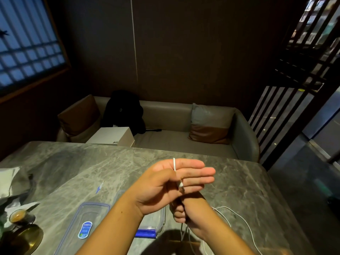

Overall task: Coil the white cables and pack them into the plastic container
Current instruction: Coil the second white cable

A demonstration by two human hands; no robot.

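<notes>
My left hand (165, 183) is raised over the grey marble table (239, 181), fingers stretched flat to the right. A white cable (174, 166) runs over its index finger and down across the palm, its plug end (181, 186) pinned under the thumb. Just below, my right hand (181, 212) is a fist closed on the same cable. The cable's slack (241, 218) loops over the table at the right and off the near edge. The clear plastic container (160, 223), with a blue clip (145, 233), stands under my left forearm, mostly hidden. Its lid (86, 225) lies flat to the left.
At the left edge are a small cup of coffee (17, 215), a gold dish (25, 238) and crumpled paper (11, 181). A small wrapper (100, 187) lies mid-table. Beyond the table, a sofa holds a white box (112, 137), a black bag (123, 111) and cushions.
</notes>
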